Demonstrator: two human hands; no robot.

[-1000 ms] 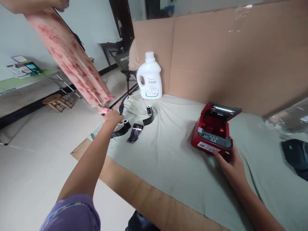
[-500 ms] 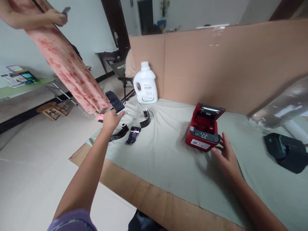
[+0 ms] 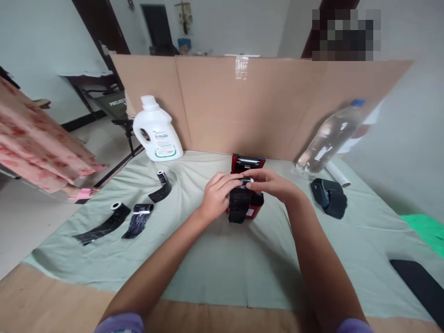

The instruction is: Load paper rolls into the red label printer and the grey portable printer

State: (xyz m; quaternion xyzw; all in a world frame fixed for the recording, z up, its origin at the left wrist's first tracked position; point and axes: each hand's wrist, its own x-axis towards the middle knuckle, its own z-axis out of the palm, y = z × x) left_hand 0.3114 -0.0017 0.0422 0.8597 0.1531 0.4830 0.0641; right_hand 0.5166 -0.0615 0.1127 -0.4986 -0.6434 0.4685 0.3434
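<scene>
Bare wood (image 3: 194, 317) is showing along the near edge, with a pale green cloth (image 3: 215, 280) spreading beyond it. A flat black object (image 3: 421, 289) is lying at the near right. Farther in, on the left, three loose black rolls (image 3: 138, 222) are trailing their strips. At the middle, the left hand (image 3: 215, 198) is gripping the left part of a black film roll (image 3: 239, 203) with curled fingers, while the right hand (image 3: 275, 183) is pinching its white-cored right end, thumb and fingers nearly together. The roll is lying between both sets of fingertips, its strip hanging toward the near side, in front of a red printer (image 3: 255, 212) whose lid is standing open at the far side. Whether the roll is touching the printer cannot be told. Beyond, a white jug (image 3: 161, 138) is standing left.
</scene>
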